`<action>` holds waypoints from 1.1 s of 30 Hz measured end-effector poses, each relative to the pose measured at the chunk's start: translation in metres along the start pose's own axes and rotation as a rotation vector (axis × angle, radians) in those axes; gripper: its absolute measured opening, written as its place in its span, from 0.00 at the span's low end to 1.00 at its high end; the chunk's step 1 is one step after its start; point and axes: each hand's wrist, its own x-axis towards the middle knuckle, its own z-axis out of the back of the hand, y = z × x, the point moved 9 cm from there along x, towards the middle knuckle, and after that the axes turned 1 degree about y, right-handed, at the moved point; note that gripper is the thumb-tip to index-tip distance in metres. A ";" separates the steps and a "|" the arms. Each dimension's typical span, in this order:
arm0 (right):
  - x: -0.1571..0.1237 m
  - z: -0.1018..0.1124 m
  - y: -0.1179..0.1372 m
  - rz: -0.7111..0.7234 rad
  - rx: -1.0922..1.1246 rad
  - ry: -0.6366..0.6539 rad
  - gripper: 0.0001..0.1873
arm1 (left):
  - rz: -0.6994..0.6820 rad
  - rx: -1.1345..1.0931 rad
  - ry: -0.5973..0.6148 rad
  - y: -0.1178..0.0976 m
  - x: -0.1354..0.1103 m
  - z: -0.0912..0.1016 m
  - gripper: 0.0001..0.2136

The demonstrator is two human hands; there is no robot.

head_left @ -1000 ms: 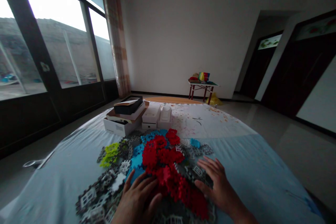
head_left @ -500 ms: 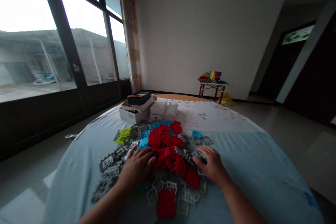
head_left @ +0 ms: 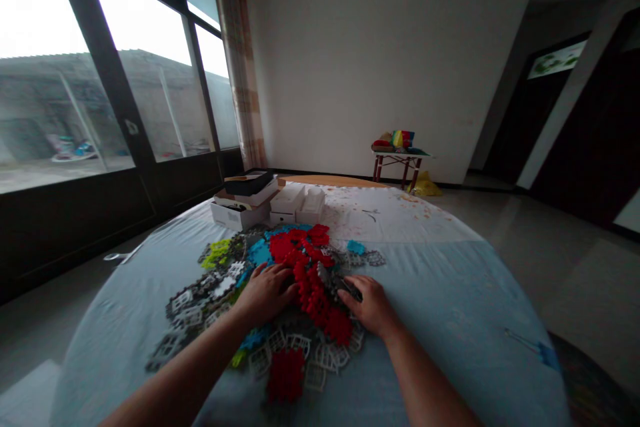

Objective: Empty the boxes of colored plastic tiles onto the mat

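Observation:
A heap of interlocking plastic pieces (head_left: 280,293) in red, blue, grey, white and yellow-green lies on a table under a pale blue cloth (head_left: 440,307). My left hand (head_left: 265,290) rests palm down on the left side of the red pieces (head_left: 313,280), fingers spread. My right hand (head_left: 367,303) lies on the grey pieces at the heap's right side, with its fingers curled down into them. Whether it grips a piece is hidden. A separate red piece (head_left: 285,373) lies close to me between my forearms.
White and black boxes (head_left: 247,197) are stacked at the table's far left. Beyond are a small red-legged table (head_left: 397,160) with colourful things, large windows on the left, dark doors on the right, and a clip (head_left: 543,350) at the cloth's right edge.
Both hands have slid further up into the heap and drawn closer together. The camera has lifted and pulled back, so my forearms now show.

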 end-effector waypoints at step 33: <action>0.033 -0.052 0.072 0.041 0.017 0.148 0.36 | 0.669 -0.562 -0.505 0.247 -0.086 0.043 0.26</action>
